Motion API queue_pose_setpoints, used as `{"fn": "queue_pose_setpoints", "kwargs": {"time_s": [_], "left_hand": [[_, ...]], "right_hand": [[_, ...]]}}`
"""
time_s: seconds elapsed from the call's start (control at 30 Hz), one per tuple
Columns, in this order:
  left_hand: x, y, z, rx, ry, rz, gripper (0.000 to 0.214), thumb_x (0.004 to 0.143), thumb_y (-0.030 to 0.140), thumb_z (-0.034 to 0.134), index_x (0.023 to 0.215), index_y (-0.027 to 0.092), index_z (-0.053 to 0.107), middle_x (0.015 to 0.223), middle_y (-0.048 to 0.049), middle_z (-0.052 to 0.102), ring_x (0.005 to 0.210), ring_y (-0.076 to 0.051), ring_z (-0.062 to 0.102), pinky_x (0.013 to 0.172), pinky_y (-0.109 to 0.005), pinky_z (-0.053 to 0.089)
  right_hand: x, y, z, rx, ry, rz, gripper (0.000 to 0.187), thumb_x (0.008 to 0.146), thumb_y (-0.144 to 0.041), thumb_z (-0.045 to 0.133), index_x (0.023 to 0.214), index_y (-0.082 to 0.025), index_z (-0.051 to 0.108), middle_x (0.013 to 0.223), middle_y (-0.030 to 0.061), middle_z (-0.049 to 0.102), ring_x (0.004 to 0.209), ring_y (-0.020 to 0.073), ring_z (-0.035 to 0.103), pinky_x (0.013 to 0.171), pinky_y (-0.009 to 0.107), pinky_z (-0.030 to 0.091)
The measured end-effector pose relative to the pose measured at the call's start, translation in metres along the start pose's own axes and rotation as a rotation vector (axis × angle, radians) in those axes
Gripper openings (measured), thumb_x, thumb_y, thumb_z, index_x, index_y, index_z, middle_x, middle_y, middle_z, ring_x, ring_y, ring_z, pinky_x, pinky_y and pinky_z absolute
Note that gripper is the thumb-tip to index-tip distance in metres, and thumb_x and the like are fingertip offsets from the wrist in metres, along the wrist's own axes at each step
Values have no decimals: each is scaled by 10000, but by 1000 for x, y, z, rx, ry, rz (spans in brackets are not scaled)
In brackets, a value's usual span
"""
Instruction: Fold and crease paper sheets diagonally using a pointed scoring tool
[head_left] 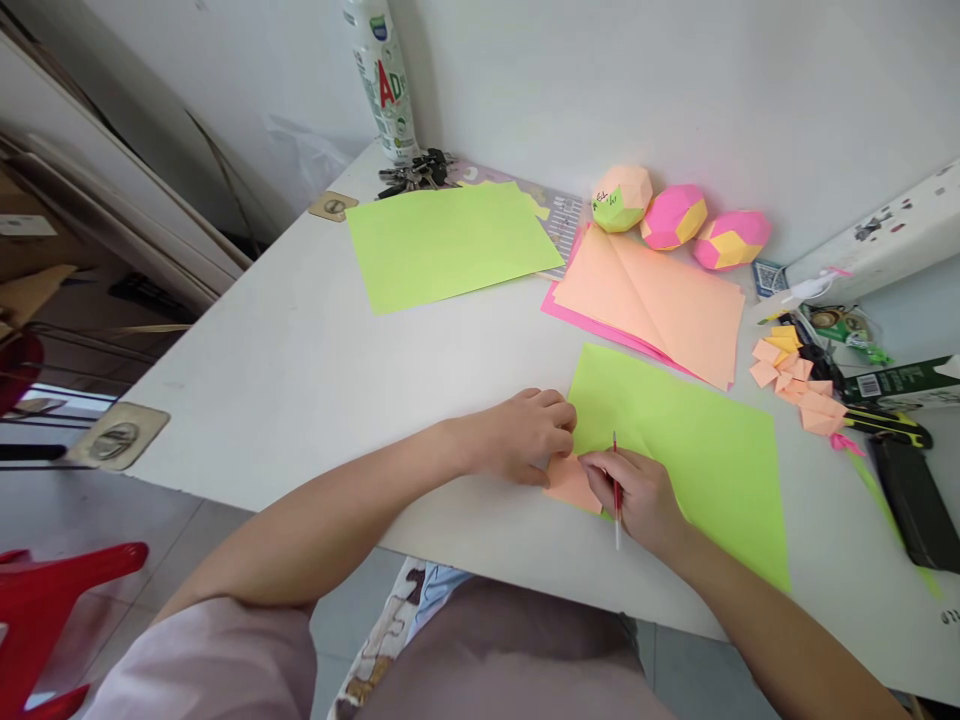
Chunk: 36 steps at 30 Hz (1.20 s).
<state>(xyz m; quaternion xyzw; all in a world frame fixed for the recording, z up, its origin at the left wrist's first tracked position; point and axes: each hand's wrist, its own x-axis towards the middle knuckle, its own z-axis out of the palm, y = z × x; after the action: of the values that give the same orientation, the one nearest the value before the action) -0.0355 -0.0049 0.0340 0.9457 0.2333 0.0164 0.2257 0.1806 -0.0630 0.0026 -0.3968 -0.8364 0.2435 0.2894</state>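
My left hand (529, 437)'s fingers curl over the small peach paper piece (574, 487), pinched or merely pressed I can't tell, at the smooth green sheet (705, 470)'s near-left edge; my right hand (641, 497) grips a slender red-and-clear pen refill (617, 490).

The left forearm (360, 505) slants inward to the left grip (531, 436), knuckles up, fingers curled. The right forearm (780, 615) angles in oppositely; the right grip (631, 492) is pinched closed, nearly meeting the left.
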Motion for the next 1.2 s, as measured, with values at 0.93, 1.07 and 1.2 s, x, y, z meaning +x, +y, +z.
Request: {"fn": "queue_pose_setpoints", "kwargs": {"time_s": [0.93, 1.07, 1.2], "left_hand": [[-1, -1, 1, 0, 26, 8, 122, 754, 226, 671, 864, 189, 635, 1092, -74, 566, 1043, -254, 463, 847, -361, 388], [-1, -1, 2, 2, 30, 16, 123, 754, 231, 664, 866, 190, 635, 1089, -76, 564, 1041, -257, 463, 843, -364, 390], [-1, -1, 2, -1, 32, 19, 122, 756, 234, 665, 867, 194, 632, 1088, -79, 564, 1045, -257, 459, 850, -359, 384]], "right_hand": [[-2, 0, 1, 1, 18, 3, 180, 883, -102, 454, 846, -202, 599, 515, -64, 448, 476, 77, 409, 470, 204, 374], [-1, -1, 1, 19, 6, 11, 180, 885, -93, 447, 867, -203, 589, 515, -67, 430, 480, 78, 397, 480, 208, 377], [0, -3, 0, 48, 1, 29, 179, 885, -98, 440, 867, -204, 583, 506, -72, 412, 473, 79, 389, 480, 209, 379]]}}
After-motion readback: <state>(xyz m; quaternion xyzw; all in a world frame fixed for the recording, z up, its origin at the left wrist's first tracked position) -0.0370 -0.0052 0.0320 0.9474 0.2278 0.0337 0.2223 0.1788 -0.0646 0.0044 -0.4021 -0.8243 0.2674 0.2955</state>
